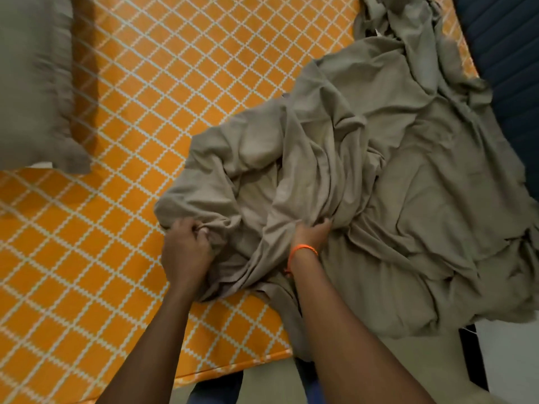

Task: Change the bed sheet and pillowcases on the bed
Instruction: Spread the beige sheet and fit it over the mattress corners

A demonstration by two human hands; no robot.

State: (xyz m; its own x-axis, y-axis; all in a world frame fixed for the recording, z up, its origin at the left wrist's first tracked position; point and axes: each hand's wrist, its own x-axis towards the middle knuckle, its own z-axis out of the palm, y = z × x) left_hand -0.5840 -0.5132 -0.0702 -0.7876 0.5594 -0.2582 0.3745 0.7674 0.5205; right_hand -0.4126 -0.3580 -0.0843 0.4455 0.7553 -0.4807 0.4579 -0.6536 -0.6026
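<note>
Left hand: fingers curled, sheet edge gripped | right hand: sheet folds apparently clutched, fingers partly hidden | sheet: bunched on mattress | pillow: blurred, far left.

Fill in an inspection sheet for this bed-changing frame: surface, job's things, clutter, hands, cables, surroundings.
Surface: mattress in orange fabric with a white lattice pattern, bare over the left and middle.
Job's things: crumpled grey-beige bed sheet, bunched over the right side and hanging off the near edge; grey-beige pillow with a frilled edge at the upper left, blurred.
Clutter: nothing seen.
Hands: left hand grips a fold of the sheet, fingers curled; right hand, with an orange thread wristband, grips the sheet, fingers buried in the folds.
Cables: nothing seen.
Surroundings: dark blue ribbed surface at the upper right; pale floor at the lower right.
</note>
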